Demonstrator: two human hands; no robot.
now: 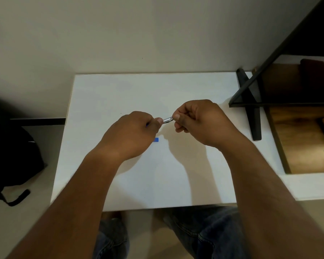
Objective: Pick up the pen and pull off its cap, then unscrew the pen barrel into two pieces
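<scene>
Sitting at the near edge of the white table (195, 184), the person has jeans-clad knees (204, 232) just under it and both forearms reaching out over its middle. Above the centre of the table, clear of the surface, the left hand (131, 133) and right hand (200, 122) meet on a small silver metal cylinder (167, 120). Each hand has its fingers curled, thumb and forefinger pinching one end, so only the short middle of the cylinder shows; what it is exactly I cannot tell. A hint of blue peeks from the left fist. Just beneath the left hand, on the table, lies a small blue piece (156, 140).

Judging by the grip, the two ends are being pulled or twisted apart. It would go best with the hands kept in line along the cylinder's axis, low over the table so nothing loose rolls away.

Further off, a black stand (251, 109) crosses the far right corner, and a black bag (11, 156) sits beyond the left edge.
</scene>
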